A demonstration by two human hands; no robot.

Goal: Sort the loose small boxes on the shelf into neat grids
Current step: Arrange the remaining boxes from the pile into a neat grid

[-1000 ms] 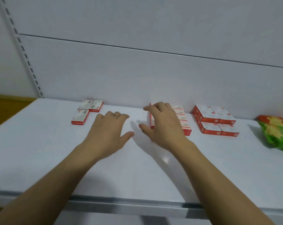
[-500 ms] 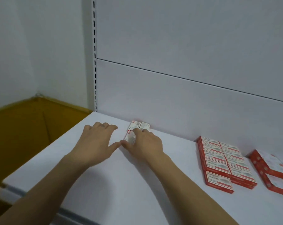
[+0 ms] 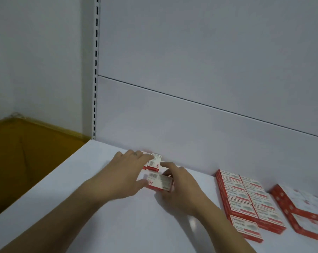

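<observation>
Right hand: grip pinches the loose box, thumb on its far edge. Left hand: grip spread flat, fingertips on the pair at the back wall, thumb against the box's left end. Box is just in front of the pair on the shelf, well left of the grid. Can't tell if it's lifted.

Risks:
- The box lies crosswise to the pair, so pushing it in as-is likely leaves a crooked row.
- Heavy left fingertips could shove the pair askew.
- An end pinch may let the box pivot.
</observation>
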